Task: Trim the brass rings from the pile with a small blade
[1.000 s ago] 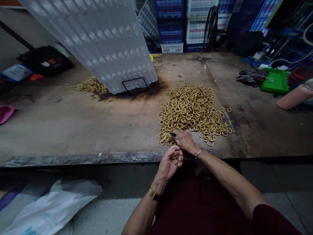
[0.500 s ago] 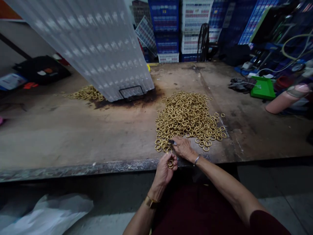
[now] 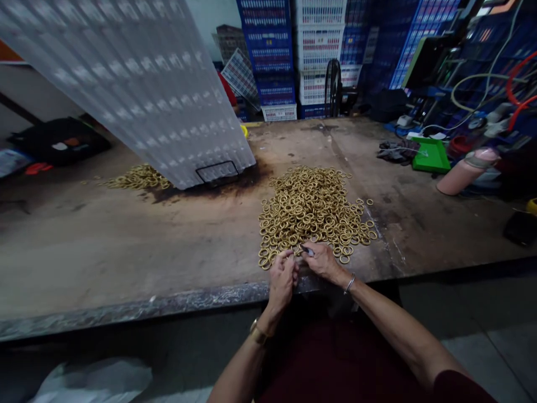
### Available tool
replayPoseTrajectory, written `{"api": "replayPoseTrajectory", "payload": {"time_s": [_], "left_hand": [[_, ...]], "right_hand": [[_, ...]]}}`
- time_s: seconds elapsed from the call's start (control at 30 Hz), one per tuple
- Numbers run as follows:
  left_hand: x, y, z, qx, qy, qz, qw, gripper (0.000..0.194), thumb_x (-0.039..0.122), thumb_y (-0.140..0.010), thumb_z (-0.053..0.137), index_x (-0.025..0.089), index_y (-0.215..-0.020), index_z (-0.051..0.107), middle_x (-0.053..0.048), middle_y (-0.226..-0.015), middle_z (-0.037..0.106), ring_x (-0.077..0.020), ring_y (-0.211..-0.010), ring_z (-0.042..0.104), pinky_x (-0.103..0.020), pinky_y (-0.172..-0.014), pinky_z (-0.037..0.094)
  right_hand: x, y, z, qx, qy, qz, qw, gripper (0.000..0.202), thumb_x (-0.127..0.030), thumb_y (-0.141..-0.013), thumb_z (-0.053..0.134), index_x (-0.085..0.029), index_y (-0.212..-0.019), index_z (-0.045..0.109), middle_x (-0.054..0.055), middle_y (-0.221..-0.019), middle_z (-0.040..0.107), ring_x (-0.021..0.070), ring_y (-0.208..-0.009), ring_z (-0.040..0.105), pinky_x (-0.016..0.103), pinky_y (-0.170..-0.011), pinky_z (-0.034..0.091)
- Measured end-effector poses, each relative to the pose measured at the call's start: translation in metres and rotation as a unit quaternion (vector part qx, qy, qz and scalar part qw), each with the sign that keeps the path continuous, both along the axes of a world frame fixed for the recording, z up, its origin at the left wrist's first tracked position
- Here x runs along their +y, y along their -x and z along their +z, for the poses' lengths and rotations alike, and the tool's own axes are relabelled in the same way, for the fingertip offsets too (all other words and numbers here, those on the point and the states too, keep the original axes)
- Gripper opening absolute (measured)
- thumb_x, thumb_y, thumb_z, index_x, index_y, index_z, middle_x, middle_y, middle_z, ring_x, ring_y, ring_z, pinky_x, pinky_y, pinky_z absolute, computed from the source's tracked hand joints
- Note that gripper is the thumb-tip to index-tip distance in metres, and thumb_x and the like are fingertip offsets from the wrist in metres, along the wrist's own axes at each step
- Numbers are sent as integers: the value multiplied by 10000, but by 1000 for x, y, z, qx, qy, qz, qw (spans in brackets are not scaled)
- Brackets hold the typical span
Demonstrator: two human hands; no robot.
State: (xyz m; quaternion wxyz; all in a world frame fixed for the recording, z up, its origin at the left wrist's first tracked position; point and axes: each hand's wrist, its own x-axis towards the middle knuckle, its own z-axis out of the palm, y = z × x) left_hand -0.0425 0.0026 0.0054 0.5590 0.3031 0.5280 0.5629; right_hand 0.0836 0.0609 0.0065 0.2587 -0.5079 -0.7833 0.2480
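Observation:
A wide pile of brass-coloured rings (image 3: pixel 310 210) lies on the worn wooden table (image 3: pixel 188 240), close to its front edge. At the near side of the pile is my left hand (image 3: pixel 283 274), its fingers curled together; whether a ring is between them is too small to make out. Just to its right, my right hand (image 3: pixel 323 262) is closed on a small dark tool (image 3: pixel 308 251), whose tip points left toward the rings. The two hands are close together, with a narrow gap between them.
A tall ribbed translucent panel (image 3: pixel 168 101) stands on the table, a smaller ring pile (image 3: pixel 140 177) at its left. On the right are a green tray (image 3: pixel 432 155) and a pink bottle (image 3: pixel 467 170). Stacked crates (image 3: pixel 321 50) rise behind. Part of a person's red sleeve (image 3: pixel 227 89) shows behind the panel.
The view has shifted, so the table sits lower and more to the left. The rings seen earlier in my left hand no longer show there, and its fingers have moved up to the pile's edge.

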Motion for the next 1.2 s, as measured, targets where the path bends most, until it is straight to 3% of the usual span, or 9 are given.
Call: {"api": "replayPoseTrajectory", "payload": {"time_s": [0.13, 0.33, 0.57, 0.77, 0.87, 1.0, 1.1, 1.2], "left_hand": [[7, -10, -1, 16, 26, -29, 999, 435, 545, -682, 647, 165, -865, 540, 70, -555, 497, -26, -363, 358, -141, -343, 248], [7, -15, -2, 14, 2, -62, 998, 379, 522, -711, 633, 175, -816, 523, 63, -578, 516, -25, -371, 360, -145, -354, 253], [2, -18, 2, 12, 7, -132, 991, 381, 533, -741, 602, 160, -732, 526, 49, -556, 493, -26, -386, 349, -152, -364, 257], [0, -22, 7, -87, 32, -128, 988, 366, 477, -681, 680, 162, -768, 516, 43, -622, 522, -20, -410, 357, -147, -379, 247], [-2, -23, 10, -131, 34, -128, 982, 357, 456, -682, 689, 161, -781, 514, 50, -613, 503, -19, -413, 348, -148, -385, 242], [-3, -25, 13, -147, 32, -112, 982, 361, 453, -684, 696, 162, -799, 516, 52, -611, 508, -17, -406, 339, -149, -384, 237], [-4, -26, 13, -136, 29, -95, 986, 384, 466, -668, 709, 166, -785, 501, 54, -609, 512, -17, -406, 340, -148, -384, 241], [-5, -27, 10, -117, 22, -87, 989, 390, 481, -674, 702, 168, -770, 490, 53, -620, 514, -18, -415, 350, -148, -387, 244]], "right_hand": [[-7, -11, 2, 73, 24, 0, 997, 143, -226, -758, 498, -185, -700, 622, -31, -569, 515, 93, -535, 402, 199, -542, 287], [-8, -21, 4, 190, 148, -21, 970, 217, -324, -762, 493, -164, -749, 640, -40, -564, 481, 87, -527, 387, 195, -511, 310], [-9, -24, 6, 197, 173, -34, 965, 203, -356, -711, 537, -170, -643, 582, -60, -523, 413, 74, -502, 335, 199, -480, 280], [-9, -26, 12, 228, 227, -42, 946, 210, -360, -715, 522, -160, -704, 586, -56, -527, 463, 70, -476, 356, 197, -468, 297], [-9, -29, 9, 213, 210, -51, 953, 200, -344, -735, 505, -165, -719, 592, -51, -525, 488, 77, -467, 383, 198, -476, 314], [-13, -36, 3, 107, 94, -61, 988, 178, -292, -776, 483, -179, -718, 609, -14, -579, 552, 100, -519, 440, 212, -538, 328], [-21, -41, 1, 14, 29, 9, 999, 151, -216, -786, 476, -193, -754, 622, 9, -642, 597, 116, -574, 478, 221, -576, 315], [-28, -41, 3, -36, 18, 63, 997, 166, -130, -760, 462, -196, -773, 614, 8, -668, 609, 123, -611, 499, 217, -583, 297]]}}
